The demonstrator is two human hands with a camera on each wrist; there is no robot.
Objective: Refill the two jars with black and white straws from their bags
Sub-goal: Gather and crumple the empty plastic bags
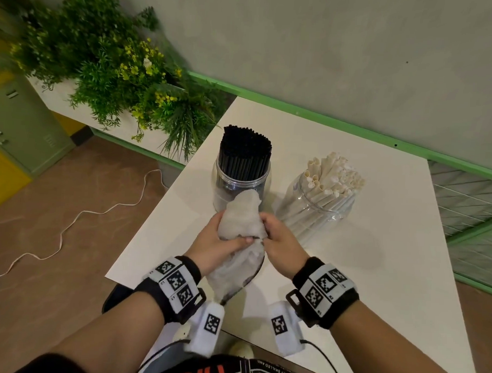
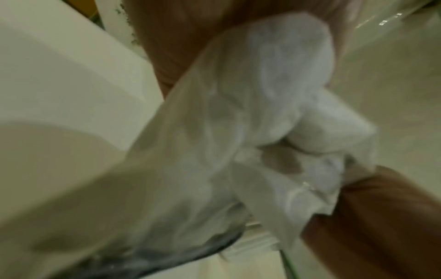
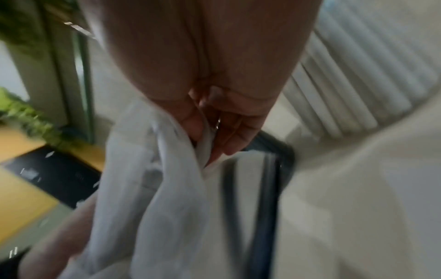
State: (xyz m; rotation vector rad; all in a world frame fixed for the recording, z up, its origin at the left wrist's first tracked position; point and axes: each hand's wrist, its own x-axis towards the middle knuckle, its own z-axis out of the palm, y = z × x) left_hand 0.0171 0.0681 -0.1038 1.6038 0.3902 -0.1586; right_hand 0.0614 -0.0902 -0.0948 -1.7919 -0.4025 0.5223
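Note:
Two clear jars stand on the white table (image 1: 376, 246). The left jar (image 1: 240, 183) is packed with black straws (image 1: 244, 150); the right jar (image 1: 319, 205) holds white straws (image 1: 334, 175). In front of them I hold a crumpled, translucent plastic bag (image 1: 242, 222) with a dark edge at its lower end. My left hand (image 1: 217, 244) grips the bag from the left, thumb across it. My right hand (image 1: 279, 237) pinches it from the right. The bag (image 2: 250, 113) fills the blurred left wrist view. The right wrist view shows fingers (image 3: 226, 132) pinching a fold of the bag (image 3: 167, 179).
A planter of green plants with yellow flowers (image 1: 117, 70) stands at the left behind the table. A green rail (image 1: 325, 119) runs along the grey wall. A white cable (image 1: 70, 222) lies on the brown floor to the left. Green and yellow lockers (image 1: 18, 122) stand far left.

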